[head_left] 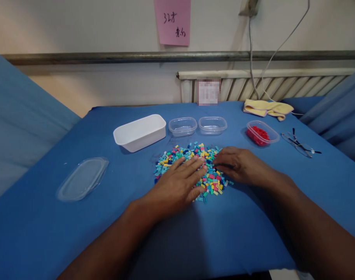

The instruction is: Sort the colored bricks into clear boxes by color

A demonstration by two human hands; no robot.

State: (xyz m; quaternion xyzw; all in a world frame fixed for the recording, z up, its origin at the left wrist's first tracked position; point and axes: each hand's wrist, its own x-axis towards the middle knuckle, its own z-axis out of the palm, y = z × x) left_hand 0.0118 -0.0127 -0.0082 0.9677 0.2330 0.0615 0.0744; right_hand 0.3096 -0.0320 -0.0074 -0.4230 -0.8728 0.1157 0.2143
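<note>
A spread pile of small building bricks (214,181) in blue, teal, yellow, pink and white lies on the blue cloth. My left hand (181,179) rests flat on the pile's left and middle part, its fingers stretched out. At the right edge of the pile is my right hand (237,165), fingers bent down and drawn together among the bricks; whatever is between the fingertips is hidden. Beyond my right hand, a clear plastic container (272,136) holds red bricks (258,135).
Behind the pile stand a white tub (140,134) and two clear containers, a left one (183,132) and a right one (212,131). Clear lids (82,179) lie at left. Glasses (301,144) and a yellow cloth (266,109) are at right. A radiator (235,83) backs the table.
</note>
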